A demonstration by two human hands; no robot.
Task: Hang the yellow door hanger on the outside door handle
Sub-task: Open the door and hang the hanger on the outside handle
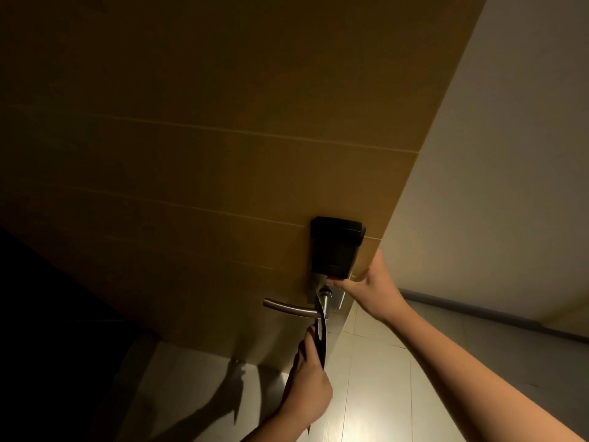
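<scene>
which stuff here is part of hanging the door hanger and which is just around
Job: hanger, looped over the handle; left hand holding the hanger; right hand on the door edge; door.

Around: black lock box, tiled floor, wall.

I see the door hanger (321, 333), dark in this dim light, looped over the neck of the metal door handle (291, 308). My left hand (310, 390) grips its lower part. My right hand (371, 287) presses flat on the door (191, 170) edge, just beside the black lock unit (336, 247).
</scene>
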